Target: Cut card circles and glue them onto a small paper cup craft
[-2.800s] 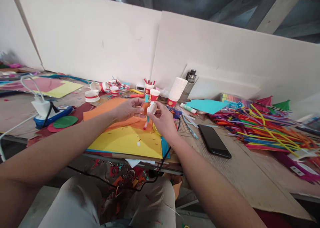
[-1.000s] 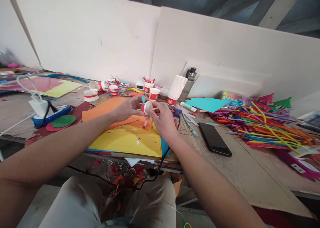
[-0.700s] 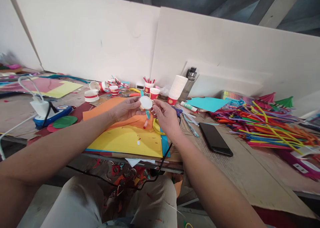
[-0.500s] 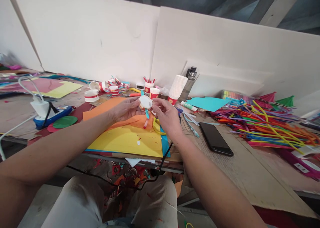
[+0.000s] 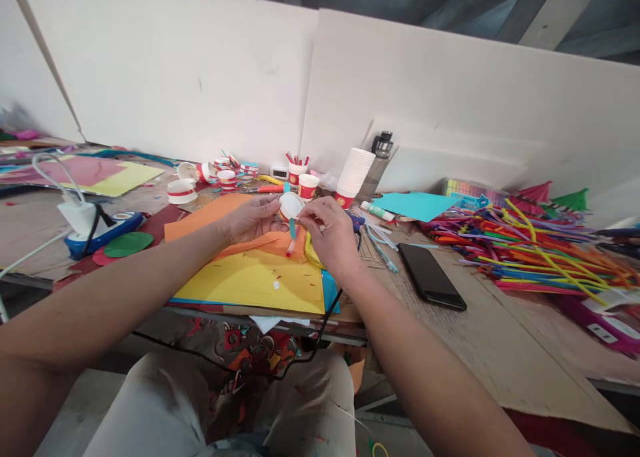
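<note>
My left hand [image 5: 251,218] grips the left edge of a cut-down paper cup [image 5: 291,204] between thumb and fingers. Its white round face is turned up toward me, and blue strips [image 5: 293,228] stick out at its top and bottom. The fingers of my right hand [image 5: 331,233] are pinched together at the cup's right edge; their tips partly hide that edge. Below the cup, a small red-tipped stick [image 5: 291,247] lies over orange paper [image 5: 200,218]. A yellow loop-shaped handle [image 5: 312,251] shows beside my right wrist. Yellow paper [image 5: 250,285] lies nearest me.
Cut cup rings [image 5: 182,191] and a whole cup [image 5: 307,187] stand behind. A cup stack [image 5: 354,177] leans near a bottle [image 5: 377,167]. Rightward lie a phone [image 5: 431,277] and pipe cleaners [image 5: 530,250]. A power strip [image 5: 103,233] sits left; a black cable [image 5: 320,337] hangs over the front edge.
The cut cup, earlier showing an orange-brown round side, has been turned so its white face points up. My right fingers have closed in on its right edge.
</note>
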Demonstrator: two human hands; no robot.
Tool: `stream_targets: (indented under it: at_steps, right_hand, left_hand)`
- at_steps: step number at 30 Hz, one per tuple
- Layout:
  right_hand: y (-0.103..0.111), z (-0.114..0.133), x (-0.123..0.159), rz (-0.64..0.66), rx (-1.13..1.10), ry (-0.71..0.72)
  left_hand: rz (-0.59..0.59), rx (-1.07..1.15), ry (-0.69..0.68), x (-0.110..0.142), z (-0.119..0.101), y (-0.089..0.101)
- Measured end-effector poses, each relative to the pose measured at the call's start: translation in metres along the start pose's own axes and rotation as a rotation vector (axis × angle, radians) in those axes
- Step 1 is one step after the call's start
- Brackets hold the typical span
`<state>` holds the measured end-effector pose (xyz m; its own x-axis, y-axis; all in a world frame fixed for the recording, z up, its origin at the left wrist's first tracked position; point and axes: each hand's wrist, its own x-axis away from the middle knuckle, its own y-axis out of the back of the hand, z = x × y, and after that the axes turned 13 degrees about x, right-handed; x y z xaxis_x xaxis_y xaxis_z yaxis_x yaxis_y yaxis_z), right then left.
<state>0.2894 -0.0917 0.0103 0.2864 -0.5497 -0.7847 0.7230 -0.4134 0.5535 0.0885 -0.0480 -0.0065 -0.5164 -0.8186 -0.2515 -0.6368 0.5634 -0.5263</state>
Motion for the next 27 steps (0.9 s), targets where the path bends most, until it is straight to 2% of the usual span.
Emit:
stream_targets:
  at_steps: [8, 14, 17, 20, 27]
  right_hand:
    - [-0.003, -0.003, 0.001, 0.046, 0.115, 0.081]
    - [-0.003, -0.004, 0.003, 0.036, 0.084, 0.133]
    - [-0.002, 0.0, 0.003, -0.003, 0.081, 0.056]
    - [-0.001, 0.004, 0.004, 0.013, 0.067, -0.048]
    - [-0.004, 0.007, 0.006, 0.047, 0.02, -0.075]
  left_hand:
    - [0.0, -0.03, -0.018, 0.0, 0.0, 0.0]
    - [0.003, -0.123, -0.112, 0.001, -0.001, -0.005]
    - [0.02, -0.172, -0.184, 0.0, -0.001, -0.006]
    - [0.061, -0.205, -0.214, -0.002, 0.001, -0.003]
    - [0.111, -0.236, -0.169, 0.0, 0.001, -0.004]
